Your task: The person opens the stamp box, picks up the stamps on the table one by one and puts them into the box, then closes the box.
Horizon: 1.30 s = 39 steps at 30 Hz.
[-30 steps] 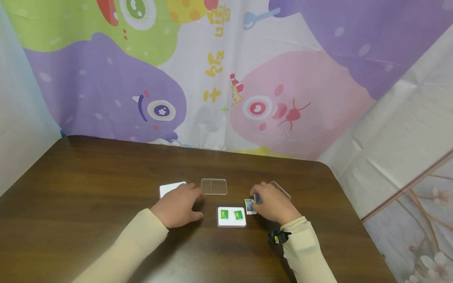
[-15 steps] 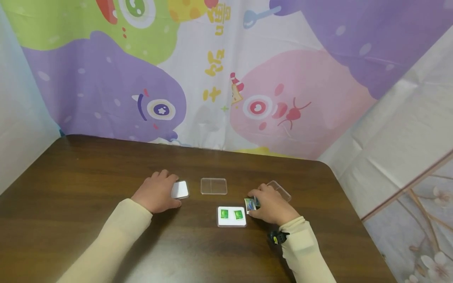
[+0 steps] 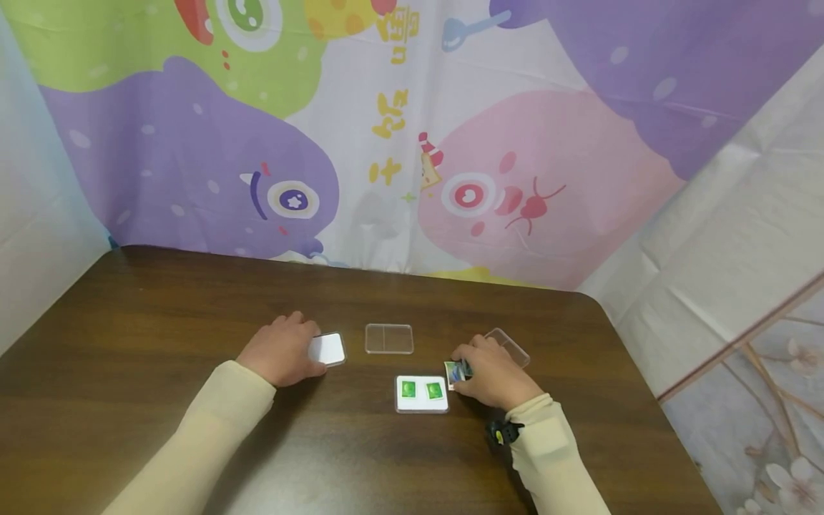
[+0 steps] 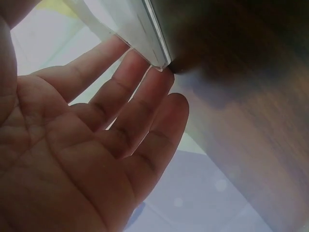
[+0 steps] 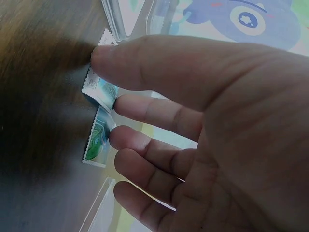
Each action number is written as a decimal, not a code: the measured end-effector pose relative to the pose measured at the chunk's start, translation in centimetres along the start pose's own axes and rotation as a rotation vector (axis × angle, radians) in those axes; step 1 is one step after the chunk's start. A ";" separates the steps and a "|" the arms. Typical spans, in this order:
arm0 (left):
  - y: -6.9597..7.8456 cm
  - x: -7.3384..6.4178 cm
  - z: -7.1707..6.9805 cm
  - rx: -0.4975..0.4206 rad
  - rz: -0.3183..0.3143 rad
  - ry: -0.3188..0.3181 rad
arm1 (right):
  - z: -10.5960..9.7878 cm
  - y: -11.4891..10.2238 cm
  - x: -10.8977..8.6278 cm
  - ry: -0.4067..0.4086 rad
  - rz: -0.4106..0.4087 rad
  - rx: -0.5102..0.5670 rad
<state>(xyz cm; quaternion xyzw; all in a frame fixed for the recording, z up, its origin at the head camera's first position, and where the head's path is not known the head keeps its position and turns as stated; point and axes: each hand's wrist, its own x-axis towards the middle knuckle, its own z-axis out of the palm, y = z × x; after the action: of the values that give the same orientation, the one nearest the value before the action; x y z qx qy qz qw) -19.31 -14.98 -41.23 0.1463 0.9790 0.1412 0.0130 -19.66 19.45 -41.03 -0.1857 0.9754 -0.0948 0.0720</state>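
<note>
My left hand (image 3: 280, 350) holds a flat clear plastic case with a white insert (image 3: 331, 349) by its left part, thumb at the near edge. In the left wrist view, the fingertips meet the edge of the case (image 4: 145, 34). My right hand (image 3: 498, 372) pinches a small stamp with a perforated edge (image 5: 102, 89) between thumb and index finger, and the stamp bends. A second stamp with a green picture (image 5: 98, 137) lies beside it under the other fingers. Just left of this hand is a white-lined case (image 3: 421, 407) bearing two green stamps (image 3: 408, 389).
An empty-looking clear case with a dividing line (image 3: 389, 339) lies on the brown table (image 3: 193, 307) between the hands. Another clear case (image 3: 513, 348) sits tilted behind the right hand. A cartoon-printed cloth (image 3: 373, 236) hangs along the table's back edge.
My left hand has moved left and taken hold of the white-lined case, whose right end now shows beyond the fingers, shifted slightly right. The right hand stays almost still at the stamps.
</note>
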 end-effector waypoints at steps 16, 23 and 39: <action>3.8 -0.7 0.8 0.023 0.118 -0.027 | -0.2 0.0 -0.2 0.004 0.015 0.000; 5.8 -1.0 1.8 0.001 0.152 -0.030 | -0.2 0.1 -0.1 0.005 0.015 0.026; 5.9 -1.2 1.7 -0.040 0.156 -0.089 | 0.0 0.0 0.1 -0.023 0.003 0.065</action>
<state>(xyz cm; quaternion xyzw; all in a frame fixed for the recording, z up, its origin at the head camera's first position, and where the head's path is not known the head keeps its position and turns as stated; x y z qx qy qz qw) -16.33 -9.44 -41.19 0.2281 0.9600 0.1549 0.0486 -19.72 19.38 -40.99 -0.1829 0.9712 -0.1241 0.0892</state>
